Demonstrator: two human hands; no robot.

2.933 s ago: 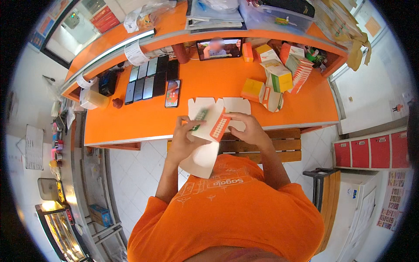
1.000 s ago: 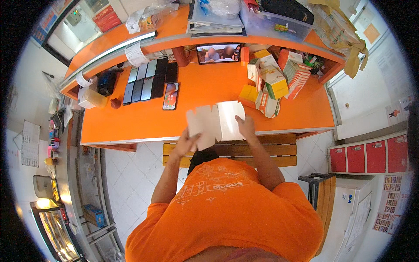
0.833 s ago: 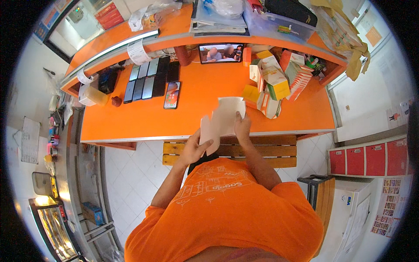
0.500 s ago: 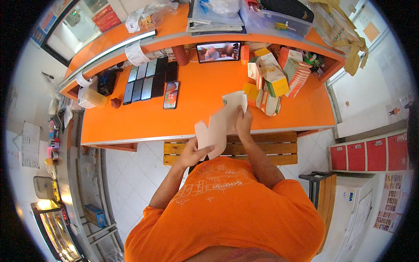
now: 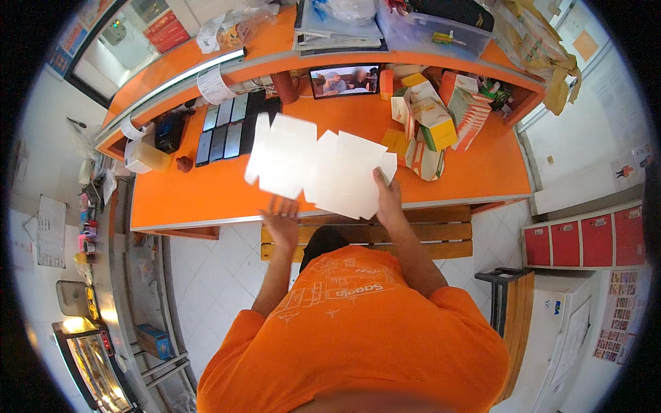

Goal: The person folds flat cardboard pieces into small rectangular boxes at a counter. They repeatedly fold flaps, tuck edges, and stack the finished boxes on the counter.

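Observation:
A flat, unfolded carton blank [image 5: 320, 165] with its white inside facing up is spread out above the orange desk [image 5: 179, 199]. My right hand [image 5: 388, 196] grips its right edge, with the thumb on top. My left hand [image 5: 281, 224] is just below the blank's lower left edge, fingers spread and somewhat blurred, holding nothing. Beyond the blank's left end, several phones [image 5: 222, 131] lie in rows, partly covered by it. To the right of the blank, several printed cartons in orange, yellow, green and white [image 5: 434, 124] are heaped on the desk.
A tablet [image 5: 345, 81] showing a video leans at the back under the raised shelf [image 5: 265, 65]. A red cylinder [image 5: 284, 88] stands left of it. A clear plastic bin [image 5: 441, 34] rests on the shelf. A slatted wooden bench [image 5: 427, 233] is under the desk's near edge.
The blank has opened out flat and swung up and leftward, now covering the single phone. My left hand has let go of it and moved left; my right hand still holds it.

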